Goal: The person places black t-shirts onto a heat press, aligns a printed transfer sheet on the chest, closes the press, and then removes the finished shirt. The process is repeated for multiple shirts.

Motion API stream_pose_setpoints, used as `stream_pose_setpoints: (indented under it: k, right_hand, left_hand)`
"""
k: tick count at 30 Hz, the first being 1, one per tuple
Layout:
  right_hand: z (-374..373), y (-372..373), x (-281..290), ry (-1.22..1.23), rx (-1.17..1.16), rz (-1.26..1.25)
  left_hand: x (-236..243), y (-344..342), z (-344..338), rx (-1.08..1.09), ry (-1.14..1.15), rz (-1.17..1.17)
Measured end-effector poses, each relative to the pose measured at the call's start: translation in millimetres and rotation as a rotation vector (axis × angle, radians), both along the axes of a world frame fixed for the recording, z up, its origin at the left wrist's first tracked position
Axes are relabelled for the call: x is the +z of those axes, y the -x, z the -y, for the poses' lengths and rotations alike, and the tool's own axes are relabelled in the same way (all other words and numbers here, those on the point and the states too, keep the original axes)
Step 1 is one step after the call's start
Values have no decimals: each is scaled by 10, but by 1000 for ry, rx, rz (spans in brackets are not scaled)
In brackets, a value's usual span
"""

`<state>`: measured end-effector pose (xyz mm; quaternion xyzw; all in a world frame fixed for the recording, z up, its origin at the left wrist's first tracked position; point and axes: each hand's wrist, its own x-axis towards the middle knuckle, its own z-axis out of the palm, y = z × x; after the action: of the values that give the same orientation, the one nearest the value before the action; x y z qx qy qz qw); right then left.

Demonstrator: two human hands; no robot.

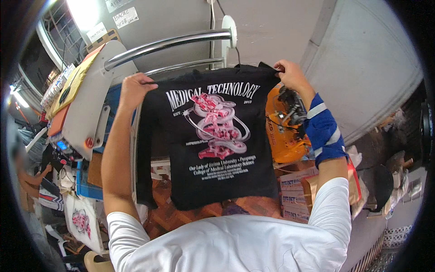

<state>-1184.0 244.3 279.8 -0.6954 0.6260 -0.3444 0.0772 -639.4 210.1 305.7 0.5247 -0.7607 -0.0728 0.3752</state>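
A black shirt (222, 192) hangs spread out in front of me, its white lettering and pink-and-white graphic facing me. My left hand (135, 92) pinches its upper left edge between thumb and fingers. The opposite upper corner is gripped by my right hand (292, 76), level with my left. A black sleeve (146, 167) droops down below my left hand. Both arms are stretched forward, and a blue-and-white band wraps my right forearm. The shirt's back is hidden from me.
Chrome rails (170, 44) run behind the shirt from a grey machine (97, 115) on the left. An orange tank machine (282, 138) and stacked boxes (293, 195) stand at right. A white printed cloth (80, 220) lies lower left; another person's arm (40, 177) shows beyond it.
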Motion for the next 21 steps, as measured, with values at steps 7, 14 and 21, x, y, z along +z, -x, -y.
stream_pose_setpoints:
  k: [7, 14, 21]
  right_hand:
    - [-2113, -493, 1671, 497, -102, -156]
    - [-3355, -503, 2185, 467, -203, -50]
    - [-4058, -537, 1218, 262, -99, -104]
  left_hand:
    - [1309, -545, -1768, -80, 180, -169]
    - [1866, -771, -2746, -103, 189, -195]
    - [1012, -642, -3520, -176, -7, 79]
